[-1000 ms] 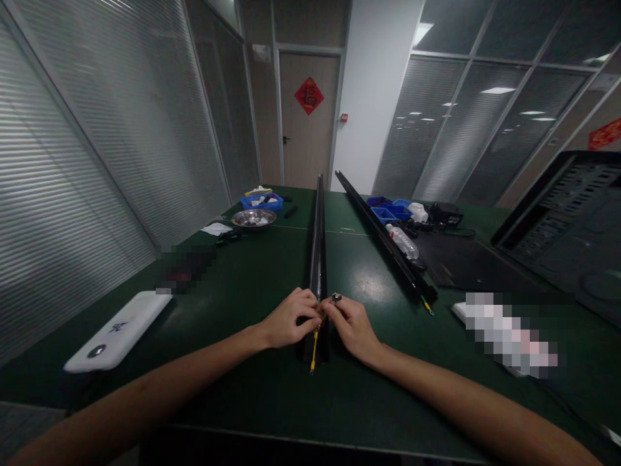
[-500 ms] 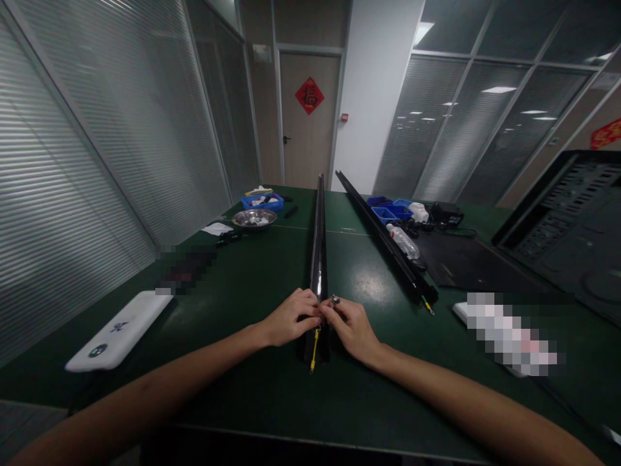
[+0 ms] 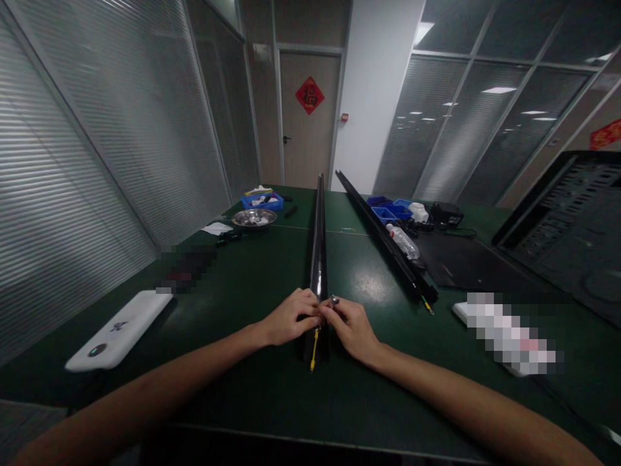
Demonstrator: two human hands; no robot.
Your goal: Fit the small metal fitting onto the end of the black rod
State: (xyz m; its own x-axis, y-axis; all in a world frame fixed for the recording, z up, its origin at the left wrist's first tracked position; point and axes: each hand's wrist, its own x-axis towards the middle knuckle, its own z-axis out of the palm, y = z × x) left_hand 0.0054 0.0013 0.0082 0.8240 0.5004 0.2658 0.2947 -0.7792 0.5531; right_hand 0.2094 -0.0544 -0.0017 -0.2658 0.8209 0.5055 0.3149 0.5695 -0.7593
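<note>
A long black rail (image 3: 318,252) lies lengthwise on the green table, its near end between my hands. My left hand (image 3: 294,317) is closed at the rail's left side, thumb and fingers pressed on its near end. From the right, my right hand (image 3: 352,327) pinches a small metal piece (image 3: 334,301) at the rail; its lower part is hidden by the fingers. Below the fingertips a yellow wire (image 3: 314,349) with a ring terminal hangs over the rail's end. To the right lies a second black rail (image 3: 388,249) with a green-yellow wire (image 3: 427,305) at its near end.
White devices lie at left (image 3: 121,330) and right (image 3: 463,314). Farther back are a metal bowl (image 3: 253,219), a blue tray (image 3: 262,202), blue bins (image 3: 383,214) and a plastic bottle (image 3: 403,242). A black metal chassis (image 3: 572,239) stands at the right, beside a dark mat (image 3: 470,259).
</note>
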